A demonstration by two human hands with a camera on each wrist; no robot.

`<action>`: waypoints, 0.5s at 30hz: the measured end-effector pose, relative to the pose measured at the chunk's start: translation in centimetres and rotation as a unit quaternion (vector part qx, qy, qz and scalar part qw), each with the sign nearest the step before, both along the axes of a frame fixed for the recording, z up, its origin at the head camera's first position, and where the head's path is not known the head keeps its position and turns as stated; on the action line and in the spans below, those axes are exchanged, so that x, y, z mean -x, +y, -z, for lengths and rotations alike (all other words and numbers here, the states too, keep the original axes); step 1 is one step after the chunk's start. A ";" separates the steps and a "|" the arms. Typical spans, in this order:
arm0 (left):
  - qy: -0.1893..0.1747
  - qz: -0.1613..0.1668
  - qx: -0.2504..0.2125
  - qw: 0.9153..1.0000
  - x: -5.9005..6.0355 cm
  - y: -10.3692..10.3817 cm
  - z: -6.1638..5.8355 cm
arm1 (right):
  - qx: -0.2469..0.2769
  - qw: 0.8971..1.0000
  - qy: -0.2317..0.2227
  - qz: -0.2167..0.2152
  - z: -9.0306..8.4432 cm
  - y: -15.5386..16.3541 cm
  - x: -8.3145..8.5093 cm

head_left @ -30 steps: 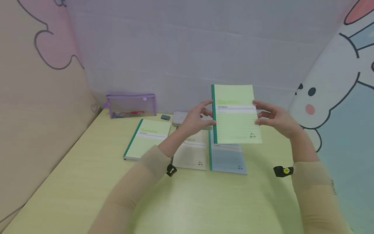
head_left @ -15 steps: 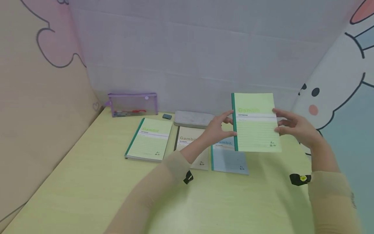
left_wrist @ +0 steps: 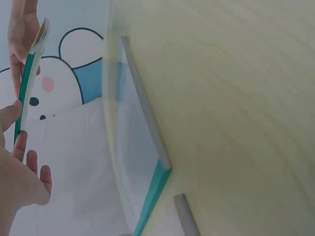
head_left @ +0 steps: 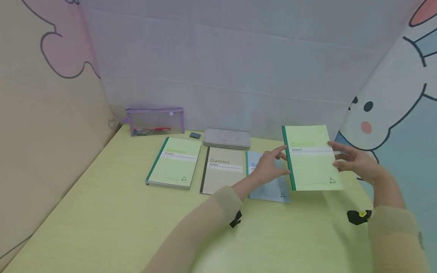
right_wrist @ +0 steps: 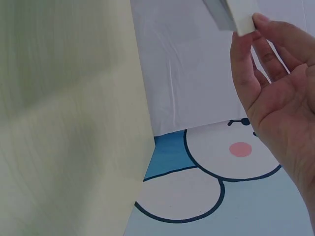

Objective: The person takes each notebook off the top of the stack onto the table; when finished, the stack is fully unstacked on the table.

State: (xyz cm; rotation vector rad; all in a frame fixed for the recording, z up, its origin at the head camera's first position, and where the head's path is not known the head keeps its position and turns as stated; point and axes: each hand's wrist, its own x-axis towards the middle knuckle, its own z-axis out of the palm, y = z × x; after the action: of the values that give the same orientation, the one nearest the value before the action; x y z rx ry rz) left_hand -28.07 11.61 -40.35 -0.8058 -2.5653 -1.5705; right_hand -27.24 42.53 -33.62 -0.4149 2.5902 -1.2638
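Observation:
A light green notebook [head_left: 312, 163] with a dark green spine is held up above the table's right side, its cover facing the head camera. My left hand [head_left: 269, 167] pinches the spine edge between thumb and fingers; the left wrist view shows this grip on the spine [left_wrist: 25, 88]. On the opposite edge, my right hand [head_left: 358, 163] pinches the notebook, and the right wrist view shows thumb and finger at its corner [right_wrist: 243, 19]. Below and left lies a blue notebook [head_left: 269, 189], partly covered by the left hand. Beside it lies a beige notebook [head_left: 223, 176].
Another green notebook [head_left: 175, 163] lies on top of a stack at the left. Behind are a grey metal pencil case [head_left: 227, 138], a small dark eraser [head_left: 195, 135] and a purple-edged clear pouch [head_left: 155, 121] with pens. Walls border the table [head_left: 136, 227] at the back and sides.
Both hands have carried the green notebook to the right, then lower toward the table. The beige and blue notebooks have come more into sight as the left arm moved off them.

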 end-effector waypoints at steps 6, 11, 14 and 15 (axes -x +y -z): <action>-0.025 -0.009 0.020 0.999 -0.2 1.1 1.5 | -0.021 1.000 -0.009 0.005 1.6 0.9 -0.3; -0.030 -0.013 0.067 0.997 0.0 1.7 2.7 | -0.038 0.999 -0.032 0.024 3.0 1.5 -0.3; -0.027 -0.005 0.103 0.994 0.1 2.0 3.3 | -0.041 0.998 -0.050 0.028 3.8 1.9 -0.4; -0.025 0.000 0.115 0.993 0.1 2.1 3.4 | -0.038 0.997 -0.055 0.028 4.0 2.0 -0.5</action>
State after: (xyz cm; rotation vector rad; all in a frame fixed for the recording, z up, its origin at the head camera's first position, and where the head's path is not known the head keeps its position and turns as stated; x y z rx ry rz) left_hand -28.19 13.66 -43.77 -0.7907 -2.8196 -1.3281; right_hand -26.78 44.49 -37.66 -0.2528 2.5629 -1.1660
